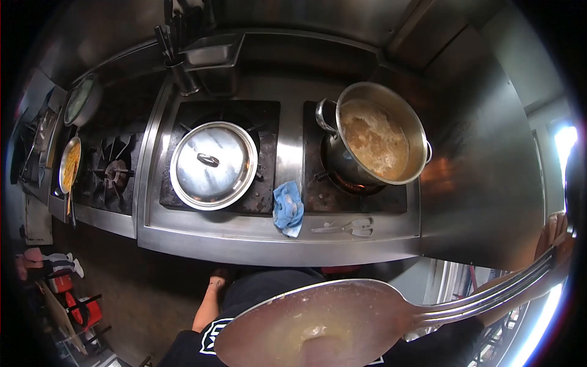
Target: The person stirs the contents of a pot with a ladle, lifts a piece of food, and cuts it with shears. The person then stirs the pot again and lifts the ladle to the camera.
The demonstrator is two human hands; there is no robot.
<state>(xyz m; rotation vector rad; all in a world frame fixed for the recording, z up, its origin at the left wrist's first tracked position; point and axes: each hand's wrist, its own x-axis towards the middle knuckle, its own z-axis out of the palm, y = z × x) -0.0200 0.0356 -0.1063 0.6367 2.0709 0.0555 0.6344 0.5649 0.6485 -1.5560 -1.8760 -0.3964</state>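
Note:
A large metal spoon [306,321] fills the lower middle, very close to the camera, with a little pale liquid in its bowl. At the far right my right hand [552,235] is closed around the end of its ridged handle. My left hand [220,276] hangs low by the front edge of the stove; its fingers are too dark to make out. Beyond the spoon, an open steel pot [422,147] of cloudy, frothy brown broth [376,137] sits on a burner with an orange glow beneath.
A lidded pot [214,165] stands on the middle burner. Along the steel front lie a blue cloth [287,209] and scissors [348,228]. Leftward are a pan of yellow food [71,165] and another pot [84,101]. Behind stand a utensil holder [182,78] and steel containers [214,58].

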